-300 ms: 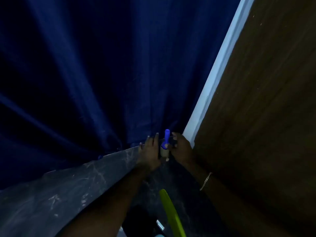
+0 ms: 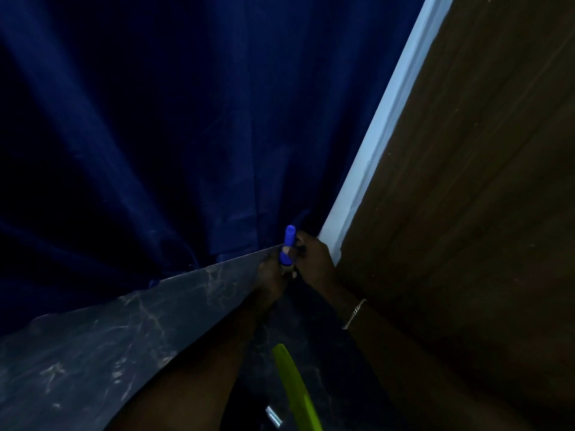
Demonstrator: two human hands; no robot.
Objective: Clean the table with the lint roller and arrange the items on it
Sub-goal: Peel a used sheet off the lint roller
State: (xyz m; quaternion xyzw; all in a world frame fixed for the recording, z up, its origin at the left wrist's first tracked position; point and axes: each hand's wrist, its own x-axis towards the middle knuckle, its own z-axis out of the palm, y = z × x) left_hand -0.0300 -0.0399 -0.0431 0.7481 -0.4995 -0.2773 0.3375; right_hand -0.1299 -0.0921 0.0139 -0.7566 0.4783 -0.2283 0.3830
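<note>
Both hands met on the lint roller at the far corner of the table.

A dark marbled table [image 2: 102, 346] filled the 7 to 8 o'clock part of the view, with a deep blue curtain [image 2: 161, 126] hanging behind it from 9 to 12 o'clock. The left hand [image 2: 270, 279] reached just past centre toward 5 o'clock and was wrapped around the lower part of the lint roller [image 2: 287, 248], whose blue handle stood nearly upright. The right hand [image 2: 315, 259] touched it from the 3 o'clock side, fingers curled around the handle; a thin bracelet [image 2: 354, 313] circled that wrist. At 6 o'clock lay a lime-green curved object [image 2: 295, 387]. A pale strip [image 2: 385, 119] and brown wooden panel [image 2: 466, 213] rose toward 1 to 3 o'clock.
</note>
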